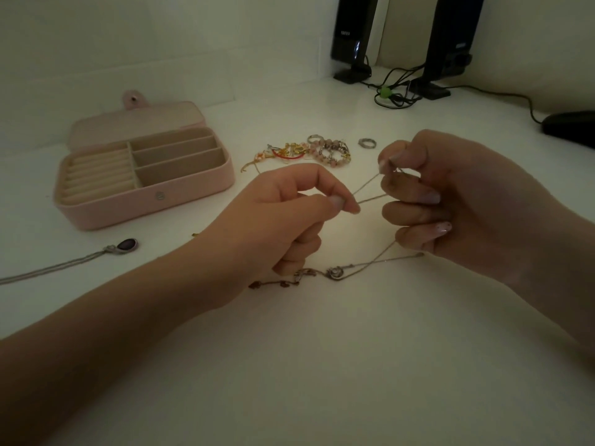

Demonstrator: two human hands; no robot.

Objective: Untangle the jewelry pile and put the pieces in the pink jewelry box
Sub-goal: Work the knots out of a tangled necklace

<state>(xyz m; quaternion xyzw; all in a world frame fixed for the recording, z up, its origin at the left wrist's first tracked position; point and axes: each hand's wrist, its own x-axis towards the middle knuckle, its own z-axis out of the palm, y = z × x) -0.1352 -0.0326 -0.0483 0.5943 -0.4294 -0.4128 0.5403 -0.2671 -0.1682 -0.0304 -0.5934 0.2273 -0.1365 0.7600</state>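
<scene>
Both arms reach in over white counter point(322, 365). L hand point(283, 217) pinches thin chain point(370, 197) w/ thumb + finger. R hand point(450, 194) pinches same chain, fingers curled. Chain hangs down to small charms point(333, 272) on counter, btwn hands. Pink jewelry box point(145, 201) open, back left, no jewelry seen inside. Jewelry pile point(309, 152) behind hands. Ring point(367, 142) just beside pile. Purple pendant necklace point(127, 245) near box front.

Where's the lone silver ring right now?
In the head view, the silver ring lies on the white table, just right of the jewelry pile, beyond the right hand.
</scene>
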